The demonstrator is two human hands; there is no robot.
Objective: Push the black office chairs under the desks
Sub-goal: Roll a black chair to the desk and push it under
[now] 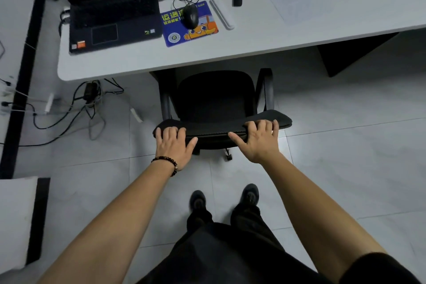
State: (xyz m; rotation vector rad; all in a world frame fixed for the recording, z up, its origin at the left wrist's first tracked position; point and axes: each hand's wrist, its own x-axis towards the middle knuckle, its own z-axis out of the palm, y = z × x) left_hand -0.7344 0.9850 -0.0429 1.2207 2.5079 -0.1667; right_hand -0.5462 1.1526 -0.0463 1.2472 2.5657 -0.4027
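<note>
"Black chair (216, 97): where is it?"
"Beyond the fingers (261, 125), its seat front just at the desk (242, 50) edge. Left hand (174, 145) and right hand (260, 142) both curl over the backrest (221, 125) top, thumbs splayed nearside."
"How to push?"
"Evenly, I'd say, both hands together (it may swivel), so the armrests (267, 92) slip straight under."
</note>
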